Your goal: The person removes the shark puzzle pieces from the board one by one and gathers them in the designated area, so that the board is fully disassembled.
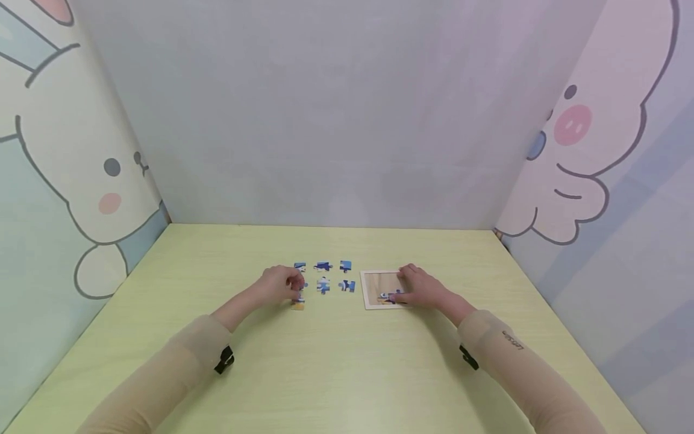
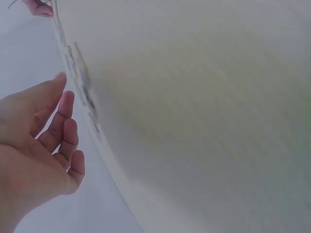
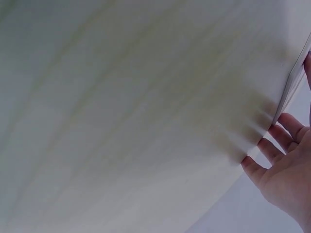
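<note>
My left hand [image 1: 280,283] hovers over the left column of loose jigsaw pieces and partly covers them. In the left wrist view, its fingers [image 2: 70,133] bend loosely, with a gap between thumb and index and no piece visible there. The square wooden puzzle tray [image 1: 372,306] lies right of the pieces, with a light rim. Joined blue and yellow pieces [image 1: 386,297] sit along its near side. Over the tray's right part rests my right hand [image 1: 425,289], its thumb on those pieces and its fingertips [image 3: 249,164] touching the table beside the tray.
Loose pieces lie in rough rows: a top-right piece [image 1: 345,266], a top-middle piece [image 1: 323,266], a middle one [image 1: 323,285], one near the tray [image 1: 347,286] and a yellow-edged one [image 1: 299,305]. Fabric walls with cartoon animals enclose the pale table [image 1: 347,367].
</note>
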Demonstrator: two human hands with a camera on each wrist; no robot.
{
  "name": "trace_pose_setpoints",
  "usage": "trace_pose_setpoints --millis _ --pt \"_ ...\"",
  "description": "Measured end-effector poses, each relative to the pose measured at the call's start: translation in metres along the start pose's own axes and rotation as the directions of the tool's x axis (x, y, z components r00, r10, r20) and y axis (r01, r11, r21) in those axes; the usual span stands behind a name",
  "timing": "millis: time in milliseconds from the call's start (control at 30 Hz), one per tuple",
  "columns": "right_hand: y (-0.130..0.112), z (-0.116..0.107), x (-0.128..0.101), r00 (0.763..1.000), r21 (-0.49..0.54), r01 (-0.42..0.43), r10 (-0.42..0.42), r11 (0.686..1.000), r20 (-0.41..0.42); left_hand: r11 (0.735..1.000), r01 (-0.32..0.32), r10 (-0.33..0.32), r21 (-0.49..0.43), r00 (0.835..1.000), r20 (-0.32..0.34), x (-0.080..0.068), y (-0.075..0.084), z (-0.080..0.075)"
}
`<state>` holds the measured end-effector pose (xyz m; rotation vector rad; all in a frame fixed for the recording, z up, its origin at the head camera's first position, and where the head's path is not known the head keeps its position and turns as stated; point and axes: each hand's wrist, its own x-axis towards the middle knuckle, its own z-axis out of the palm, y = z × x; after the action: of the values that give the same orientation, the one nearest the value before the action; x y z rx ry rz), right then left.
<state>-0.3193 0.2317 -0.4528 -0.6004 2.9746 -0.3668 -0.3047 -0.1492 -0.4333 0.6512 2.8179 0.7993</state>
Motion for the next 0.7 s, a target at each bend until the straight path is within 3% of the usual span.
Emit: trace_pose_setpoints --millis 200,367,700 --pt "-0.001 -0.001 -0.001 1.0 0.03 -0.02 0.019 0.999 0.015 0.997 -0.079 0.079 -0.001 0.997 -0.027 0.015 0.031 -0.003" --pt "0.002 -0.005 -0.002 1.0 0.078 -0.005 0.002 0.997 0.029 0.994 -0.11 0.11 -0.001 0.994 -0.027 0.031 0.055 0.003" --pt "0.013 -0.018 0.0 0.991 0.16 0.058 -0.077 0.985 0.11 0.984 -0.178 0.178 -0.014 0.984 -0.026 0.053 0.083 0.024"
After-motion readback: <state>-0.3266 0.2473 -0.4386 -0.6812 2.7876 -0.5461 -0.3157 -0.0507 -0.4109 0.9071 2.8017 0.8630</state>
